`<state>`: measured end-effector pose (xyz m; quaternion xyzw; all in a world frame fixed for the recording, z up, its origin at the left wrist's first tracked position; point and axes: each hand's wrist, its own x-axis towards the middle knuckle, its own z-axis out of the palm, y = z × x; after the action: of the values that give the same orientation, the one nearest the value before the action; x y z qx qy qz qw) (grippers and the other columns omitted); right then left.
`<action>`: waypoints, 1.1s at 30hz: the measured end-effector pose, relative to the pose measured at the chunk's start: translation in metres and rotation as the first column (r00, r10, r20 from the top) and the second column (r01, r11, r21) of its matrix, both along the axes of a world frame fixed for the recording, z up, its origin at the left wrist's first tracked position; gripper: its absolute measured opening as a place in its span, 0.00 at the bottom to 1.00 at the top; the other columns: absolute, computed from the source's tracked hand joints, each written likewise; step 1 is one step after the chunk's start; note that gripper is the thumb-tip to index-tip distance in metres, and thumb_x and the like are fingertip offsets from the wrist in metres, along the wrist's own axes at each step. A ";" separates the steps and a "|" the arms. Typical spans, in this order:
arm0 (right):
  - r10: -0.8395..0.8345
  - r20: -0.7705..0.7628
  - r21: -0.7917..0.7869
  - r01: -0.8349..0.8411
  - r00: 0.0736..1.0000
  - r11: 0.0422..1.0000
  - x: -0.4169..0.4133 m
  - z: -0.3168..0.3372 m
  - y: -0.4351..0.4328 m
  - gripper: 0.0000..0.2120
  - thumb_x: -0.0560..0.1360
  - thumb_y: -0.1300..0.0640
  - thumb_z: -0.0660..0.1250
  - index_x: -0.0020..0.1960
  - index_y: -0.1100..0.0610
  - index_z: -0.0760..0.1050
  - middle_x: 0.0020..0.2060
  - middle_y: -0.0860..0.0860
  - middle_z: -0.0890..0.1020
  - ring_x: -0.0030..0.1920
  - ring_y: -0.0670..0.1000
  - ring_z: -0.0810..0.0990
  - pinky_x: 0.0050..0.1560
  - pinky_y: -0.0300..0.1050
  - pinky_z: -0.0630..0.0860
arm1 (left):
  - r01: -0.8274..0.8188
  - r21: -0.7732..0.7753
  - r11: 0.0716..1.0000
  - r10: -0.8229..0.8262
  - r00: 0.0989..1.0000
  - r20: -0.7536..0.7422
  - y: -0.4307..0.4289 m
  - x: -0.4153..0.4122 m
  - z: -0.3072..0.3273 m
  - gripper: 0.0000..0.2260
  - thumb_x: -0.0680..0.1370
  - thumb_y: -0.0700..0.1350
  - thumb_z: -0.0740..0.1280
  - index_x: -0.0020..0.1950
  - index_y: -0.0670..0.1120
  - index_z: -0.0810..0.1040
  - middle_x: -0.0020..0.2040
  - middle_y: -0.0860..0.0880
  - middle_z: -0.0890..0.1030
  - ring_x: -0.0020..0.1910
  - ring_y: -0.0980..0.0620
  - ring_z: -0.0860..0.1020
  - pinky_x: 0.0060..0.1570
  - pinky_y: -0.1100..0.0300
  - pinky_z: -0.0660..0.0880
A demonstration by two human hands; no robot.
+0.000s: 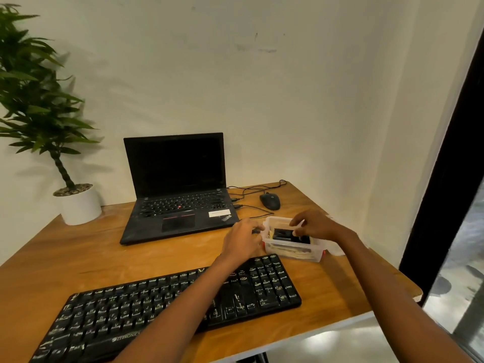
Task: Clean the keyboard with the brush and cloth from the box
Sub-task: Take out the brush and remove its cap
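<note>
A small rectangular box (293,254) of cloudy plastic sits near the right edge of the wooden surface (78,258), just behind the right end of the flat black keyboard (262,286). The left hand (242,238) grips its left wall. The right hand (317,226) curls over the open top above a black object (282,235); whether it holds anything, I cannot tell. Pale folded cloth (288,251) shows through the front wall
</note>
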<state>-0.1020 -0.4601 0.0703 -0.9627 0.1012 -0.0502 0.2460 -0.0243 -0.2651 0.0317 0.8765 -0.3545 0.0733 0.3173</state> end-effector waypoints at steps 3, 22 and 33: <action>0.024 -0.192 -0.086 -0.041 0.981 0.995 0.011 -0.002 0.005 0.21 0.72 0.62 0.70 0.64 0.63 0.73 0.61 0.57 0.77 0.59 0.55 0.76 0.58 0.42 0.72 | -0.020 0.034 0.999 0.021 0.999 -0.030 0.007 0.002 -0.001 0.12 0.76 0.44 0.66 0.59 0.51 0.79 0.61 0.52 0.77 0.60 0.52 0.74 0.56 0.54 0.73; -0.021 -0.028 -0.143 0.017 0.999 0.990 0.029 -0.005 0.001 0.21 0.68 0.59 0.73 0.60 0.59 0.76 0.55 0.56 0.80 0.54 0.54 0.78 0.56 0.44 0.75 | 0.064 0.063 0.996 -0.047 0.970 -0.240 0.011 0.000 -0.007 0.19 0.80 0.46 0.62 0.71 0.47 0.70 0.68 0.49 0.73 0.68 0.50 0.69 0.69 0.45 0.61; -0.029 0.552 0.266 -0.143 0.833 0.953 -0.065 -0.001 0.131 0.25 0.63 0.59 0.76 0.54 0.46 0.69 0.51 0.44 0.74 0.50 0.39 0.73 0.45 0.30 0.69 | -0.295 -0.709 0.641 -0.436 0.620 -0.652 0.080 -0.088 0.029 0.25 0.71 0.53 0.69 0.67 0.50 0.69 0.58 0.46 0.80 0.49 0.47 0.83 0.51 0.53 0.80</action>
<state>-0.1668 -0.3293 0.0696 -0.8622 0.0034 -0.3011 0.4073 -0.1124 -0.1849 0.0611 0.5794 -0.1522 -0.1866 0.7786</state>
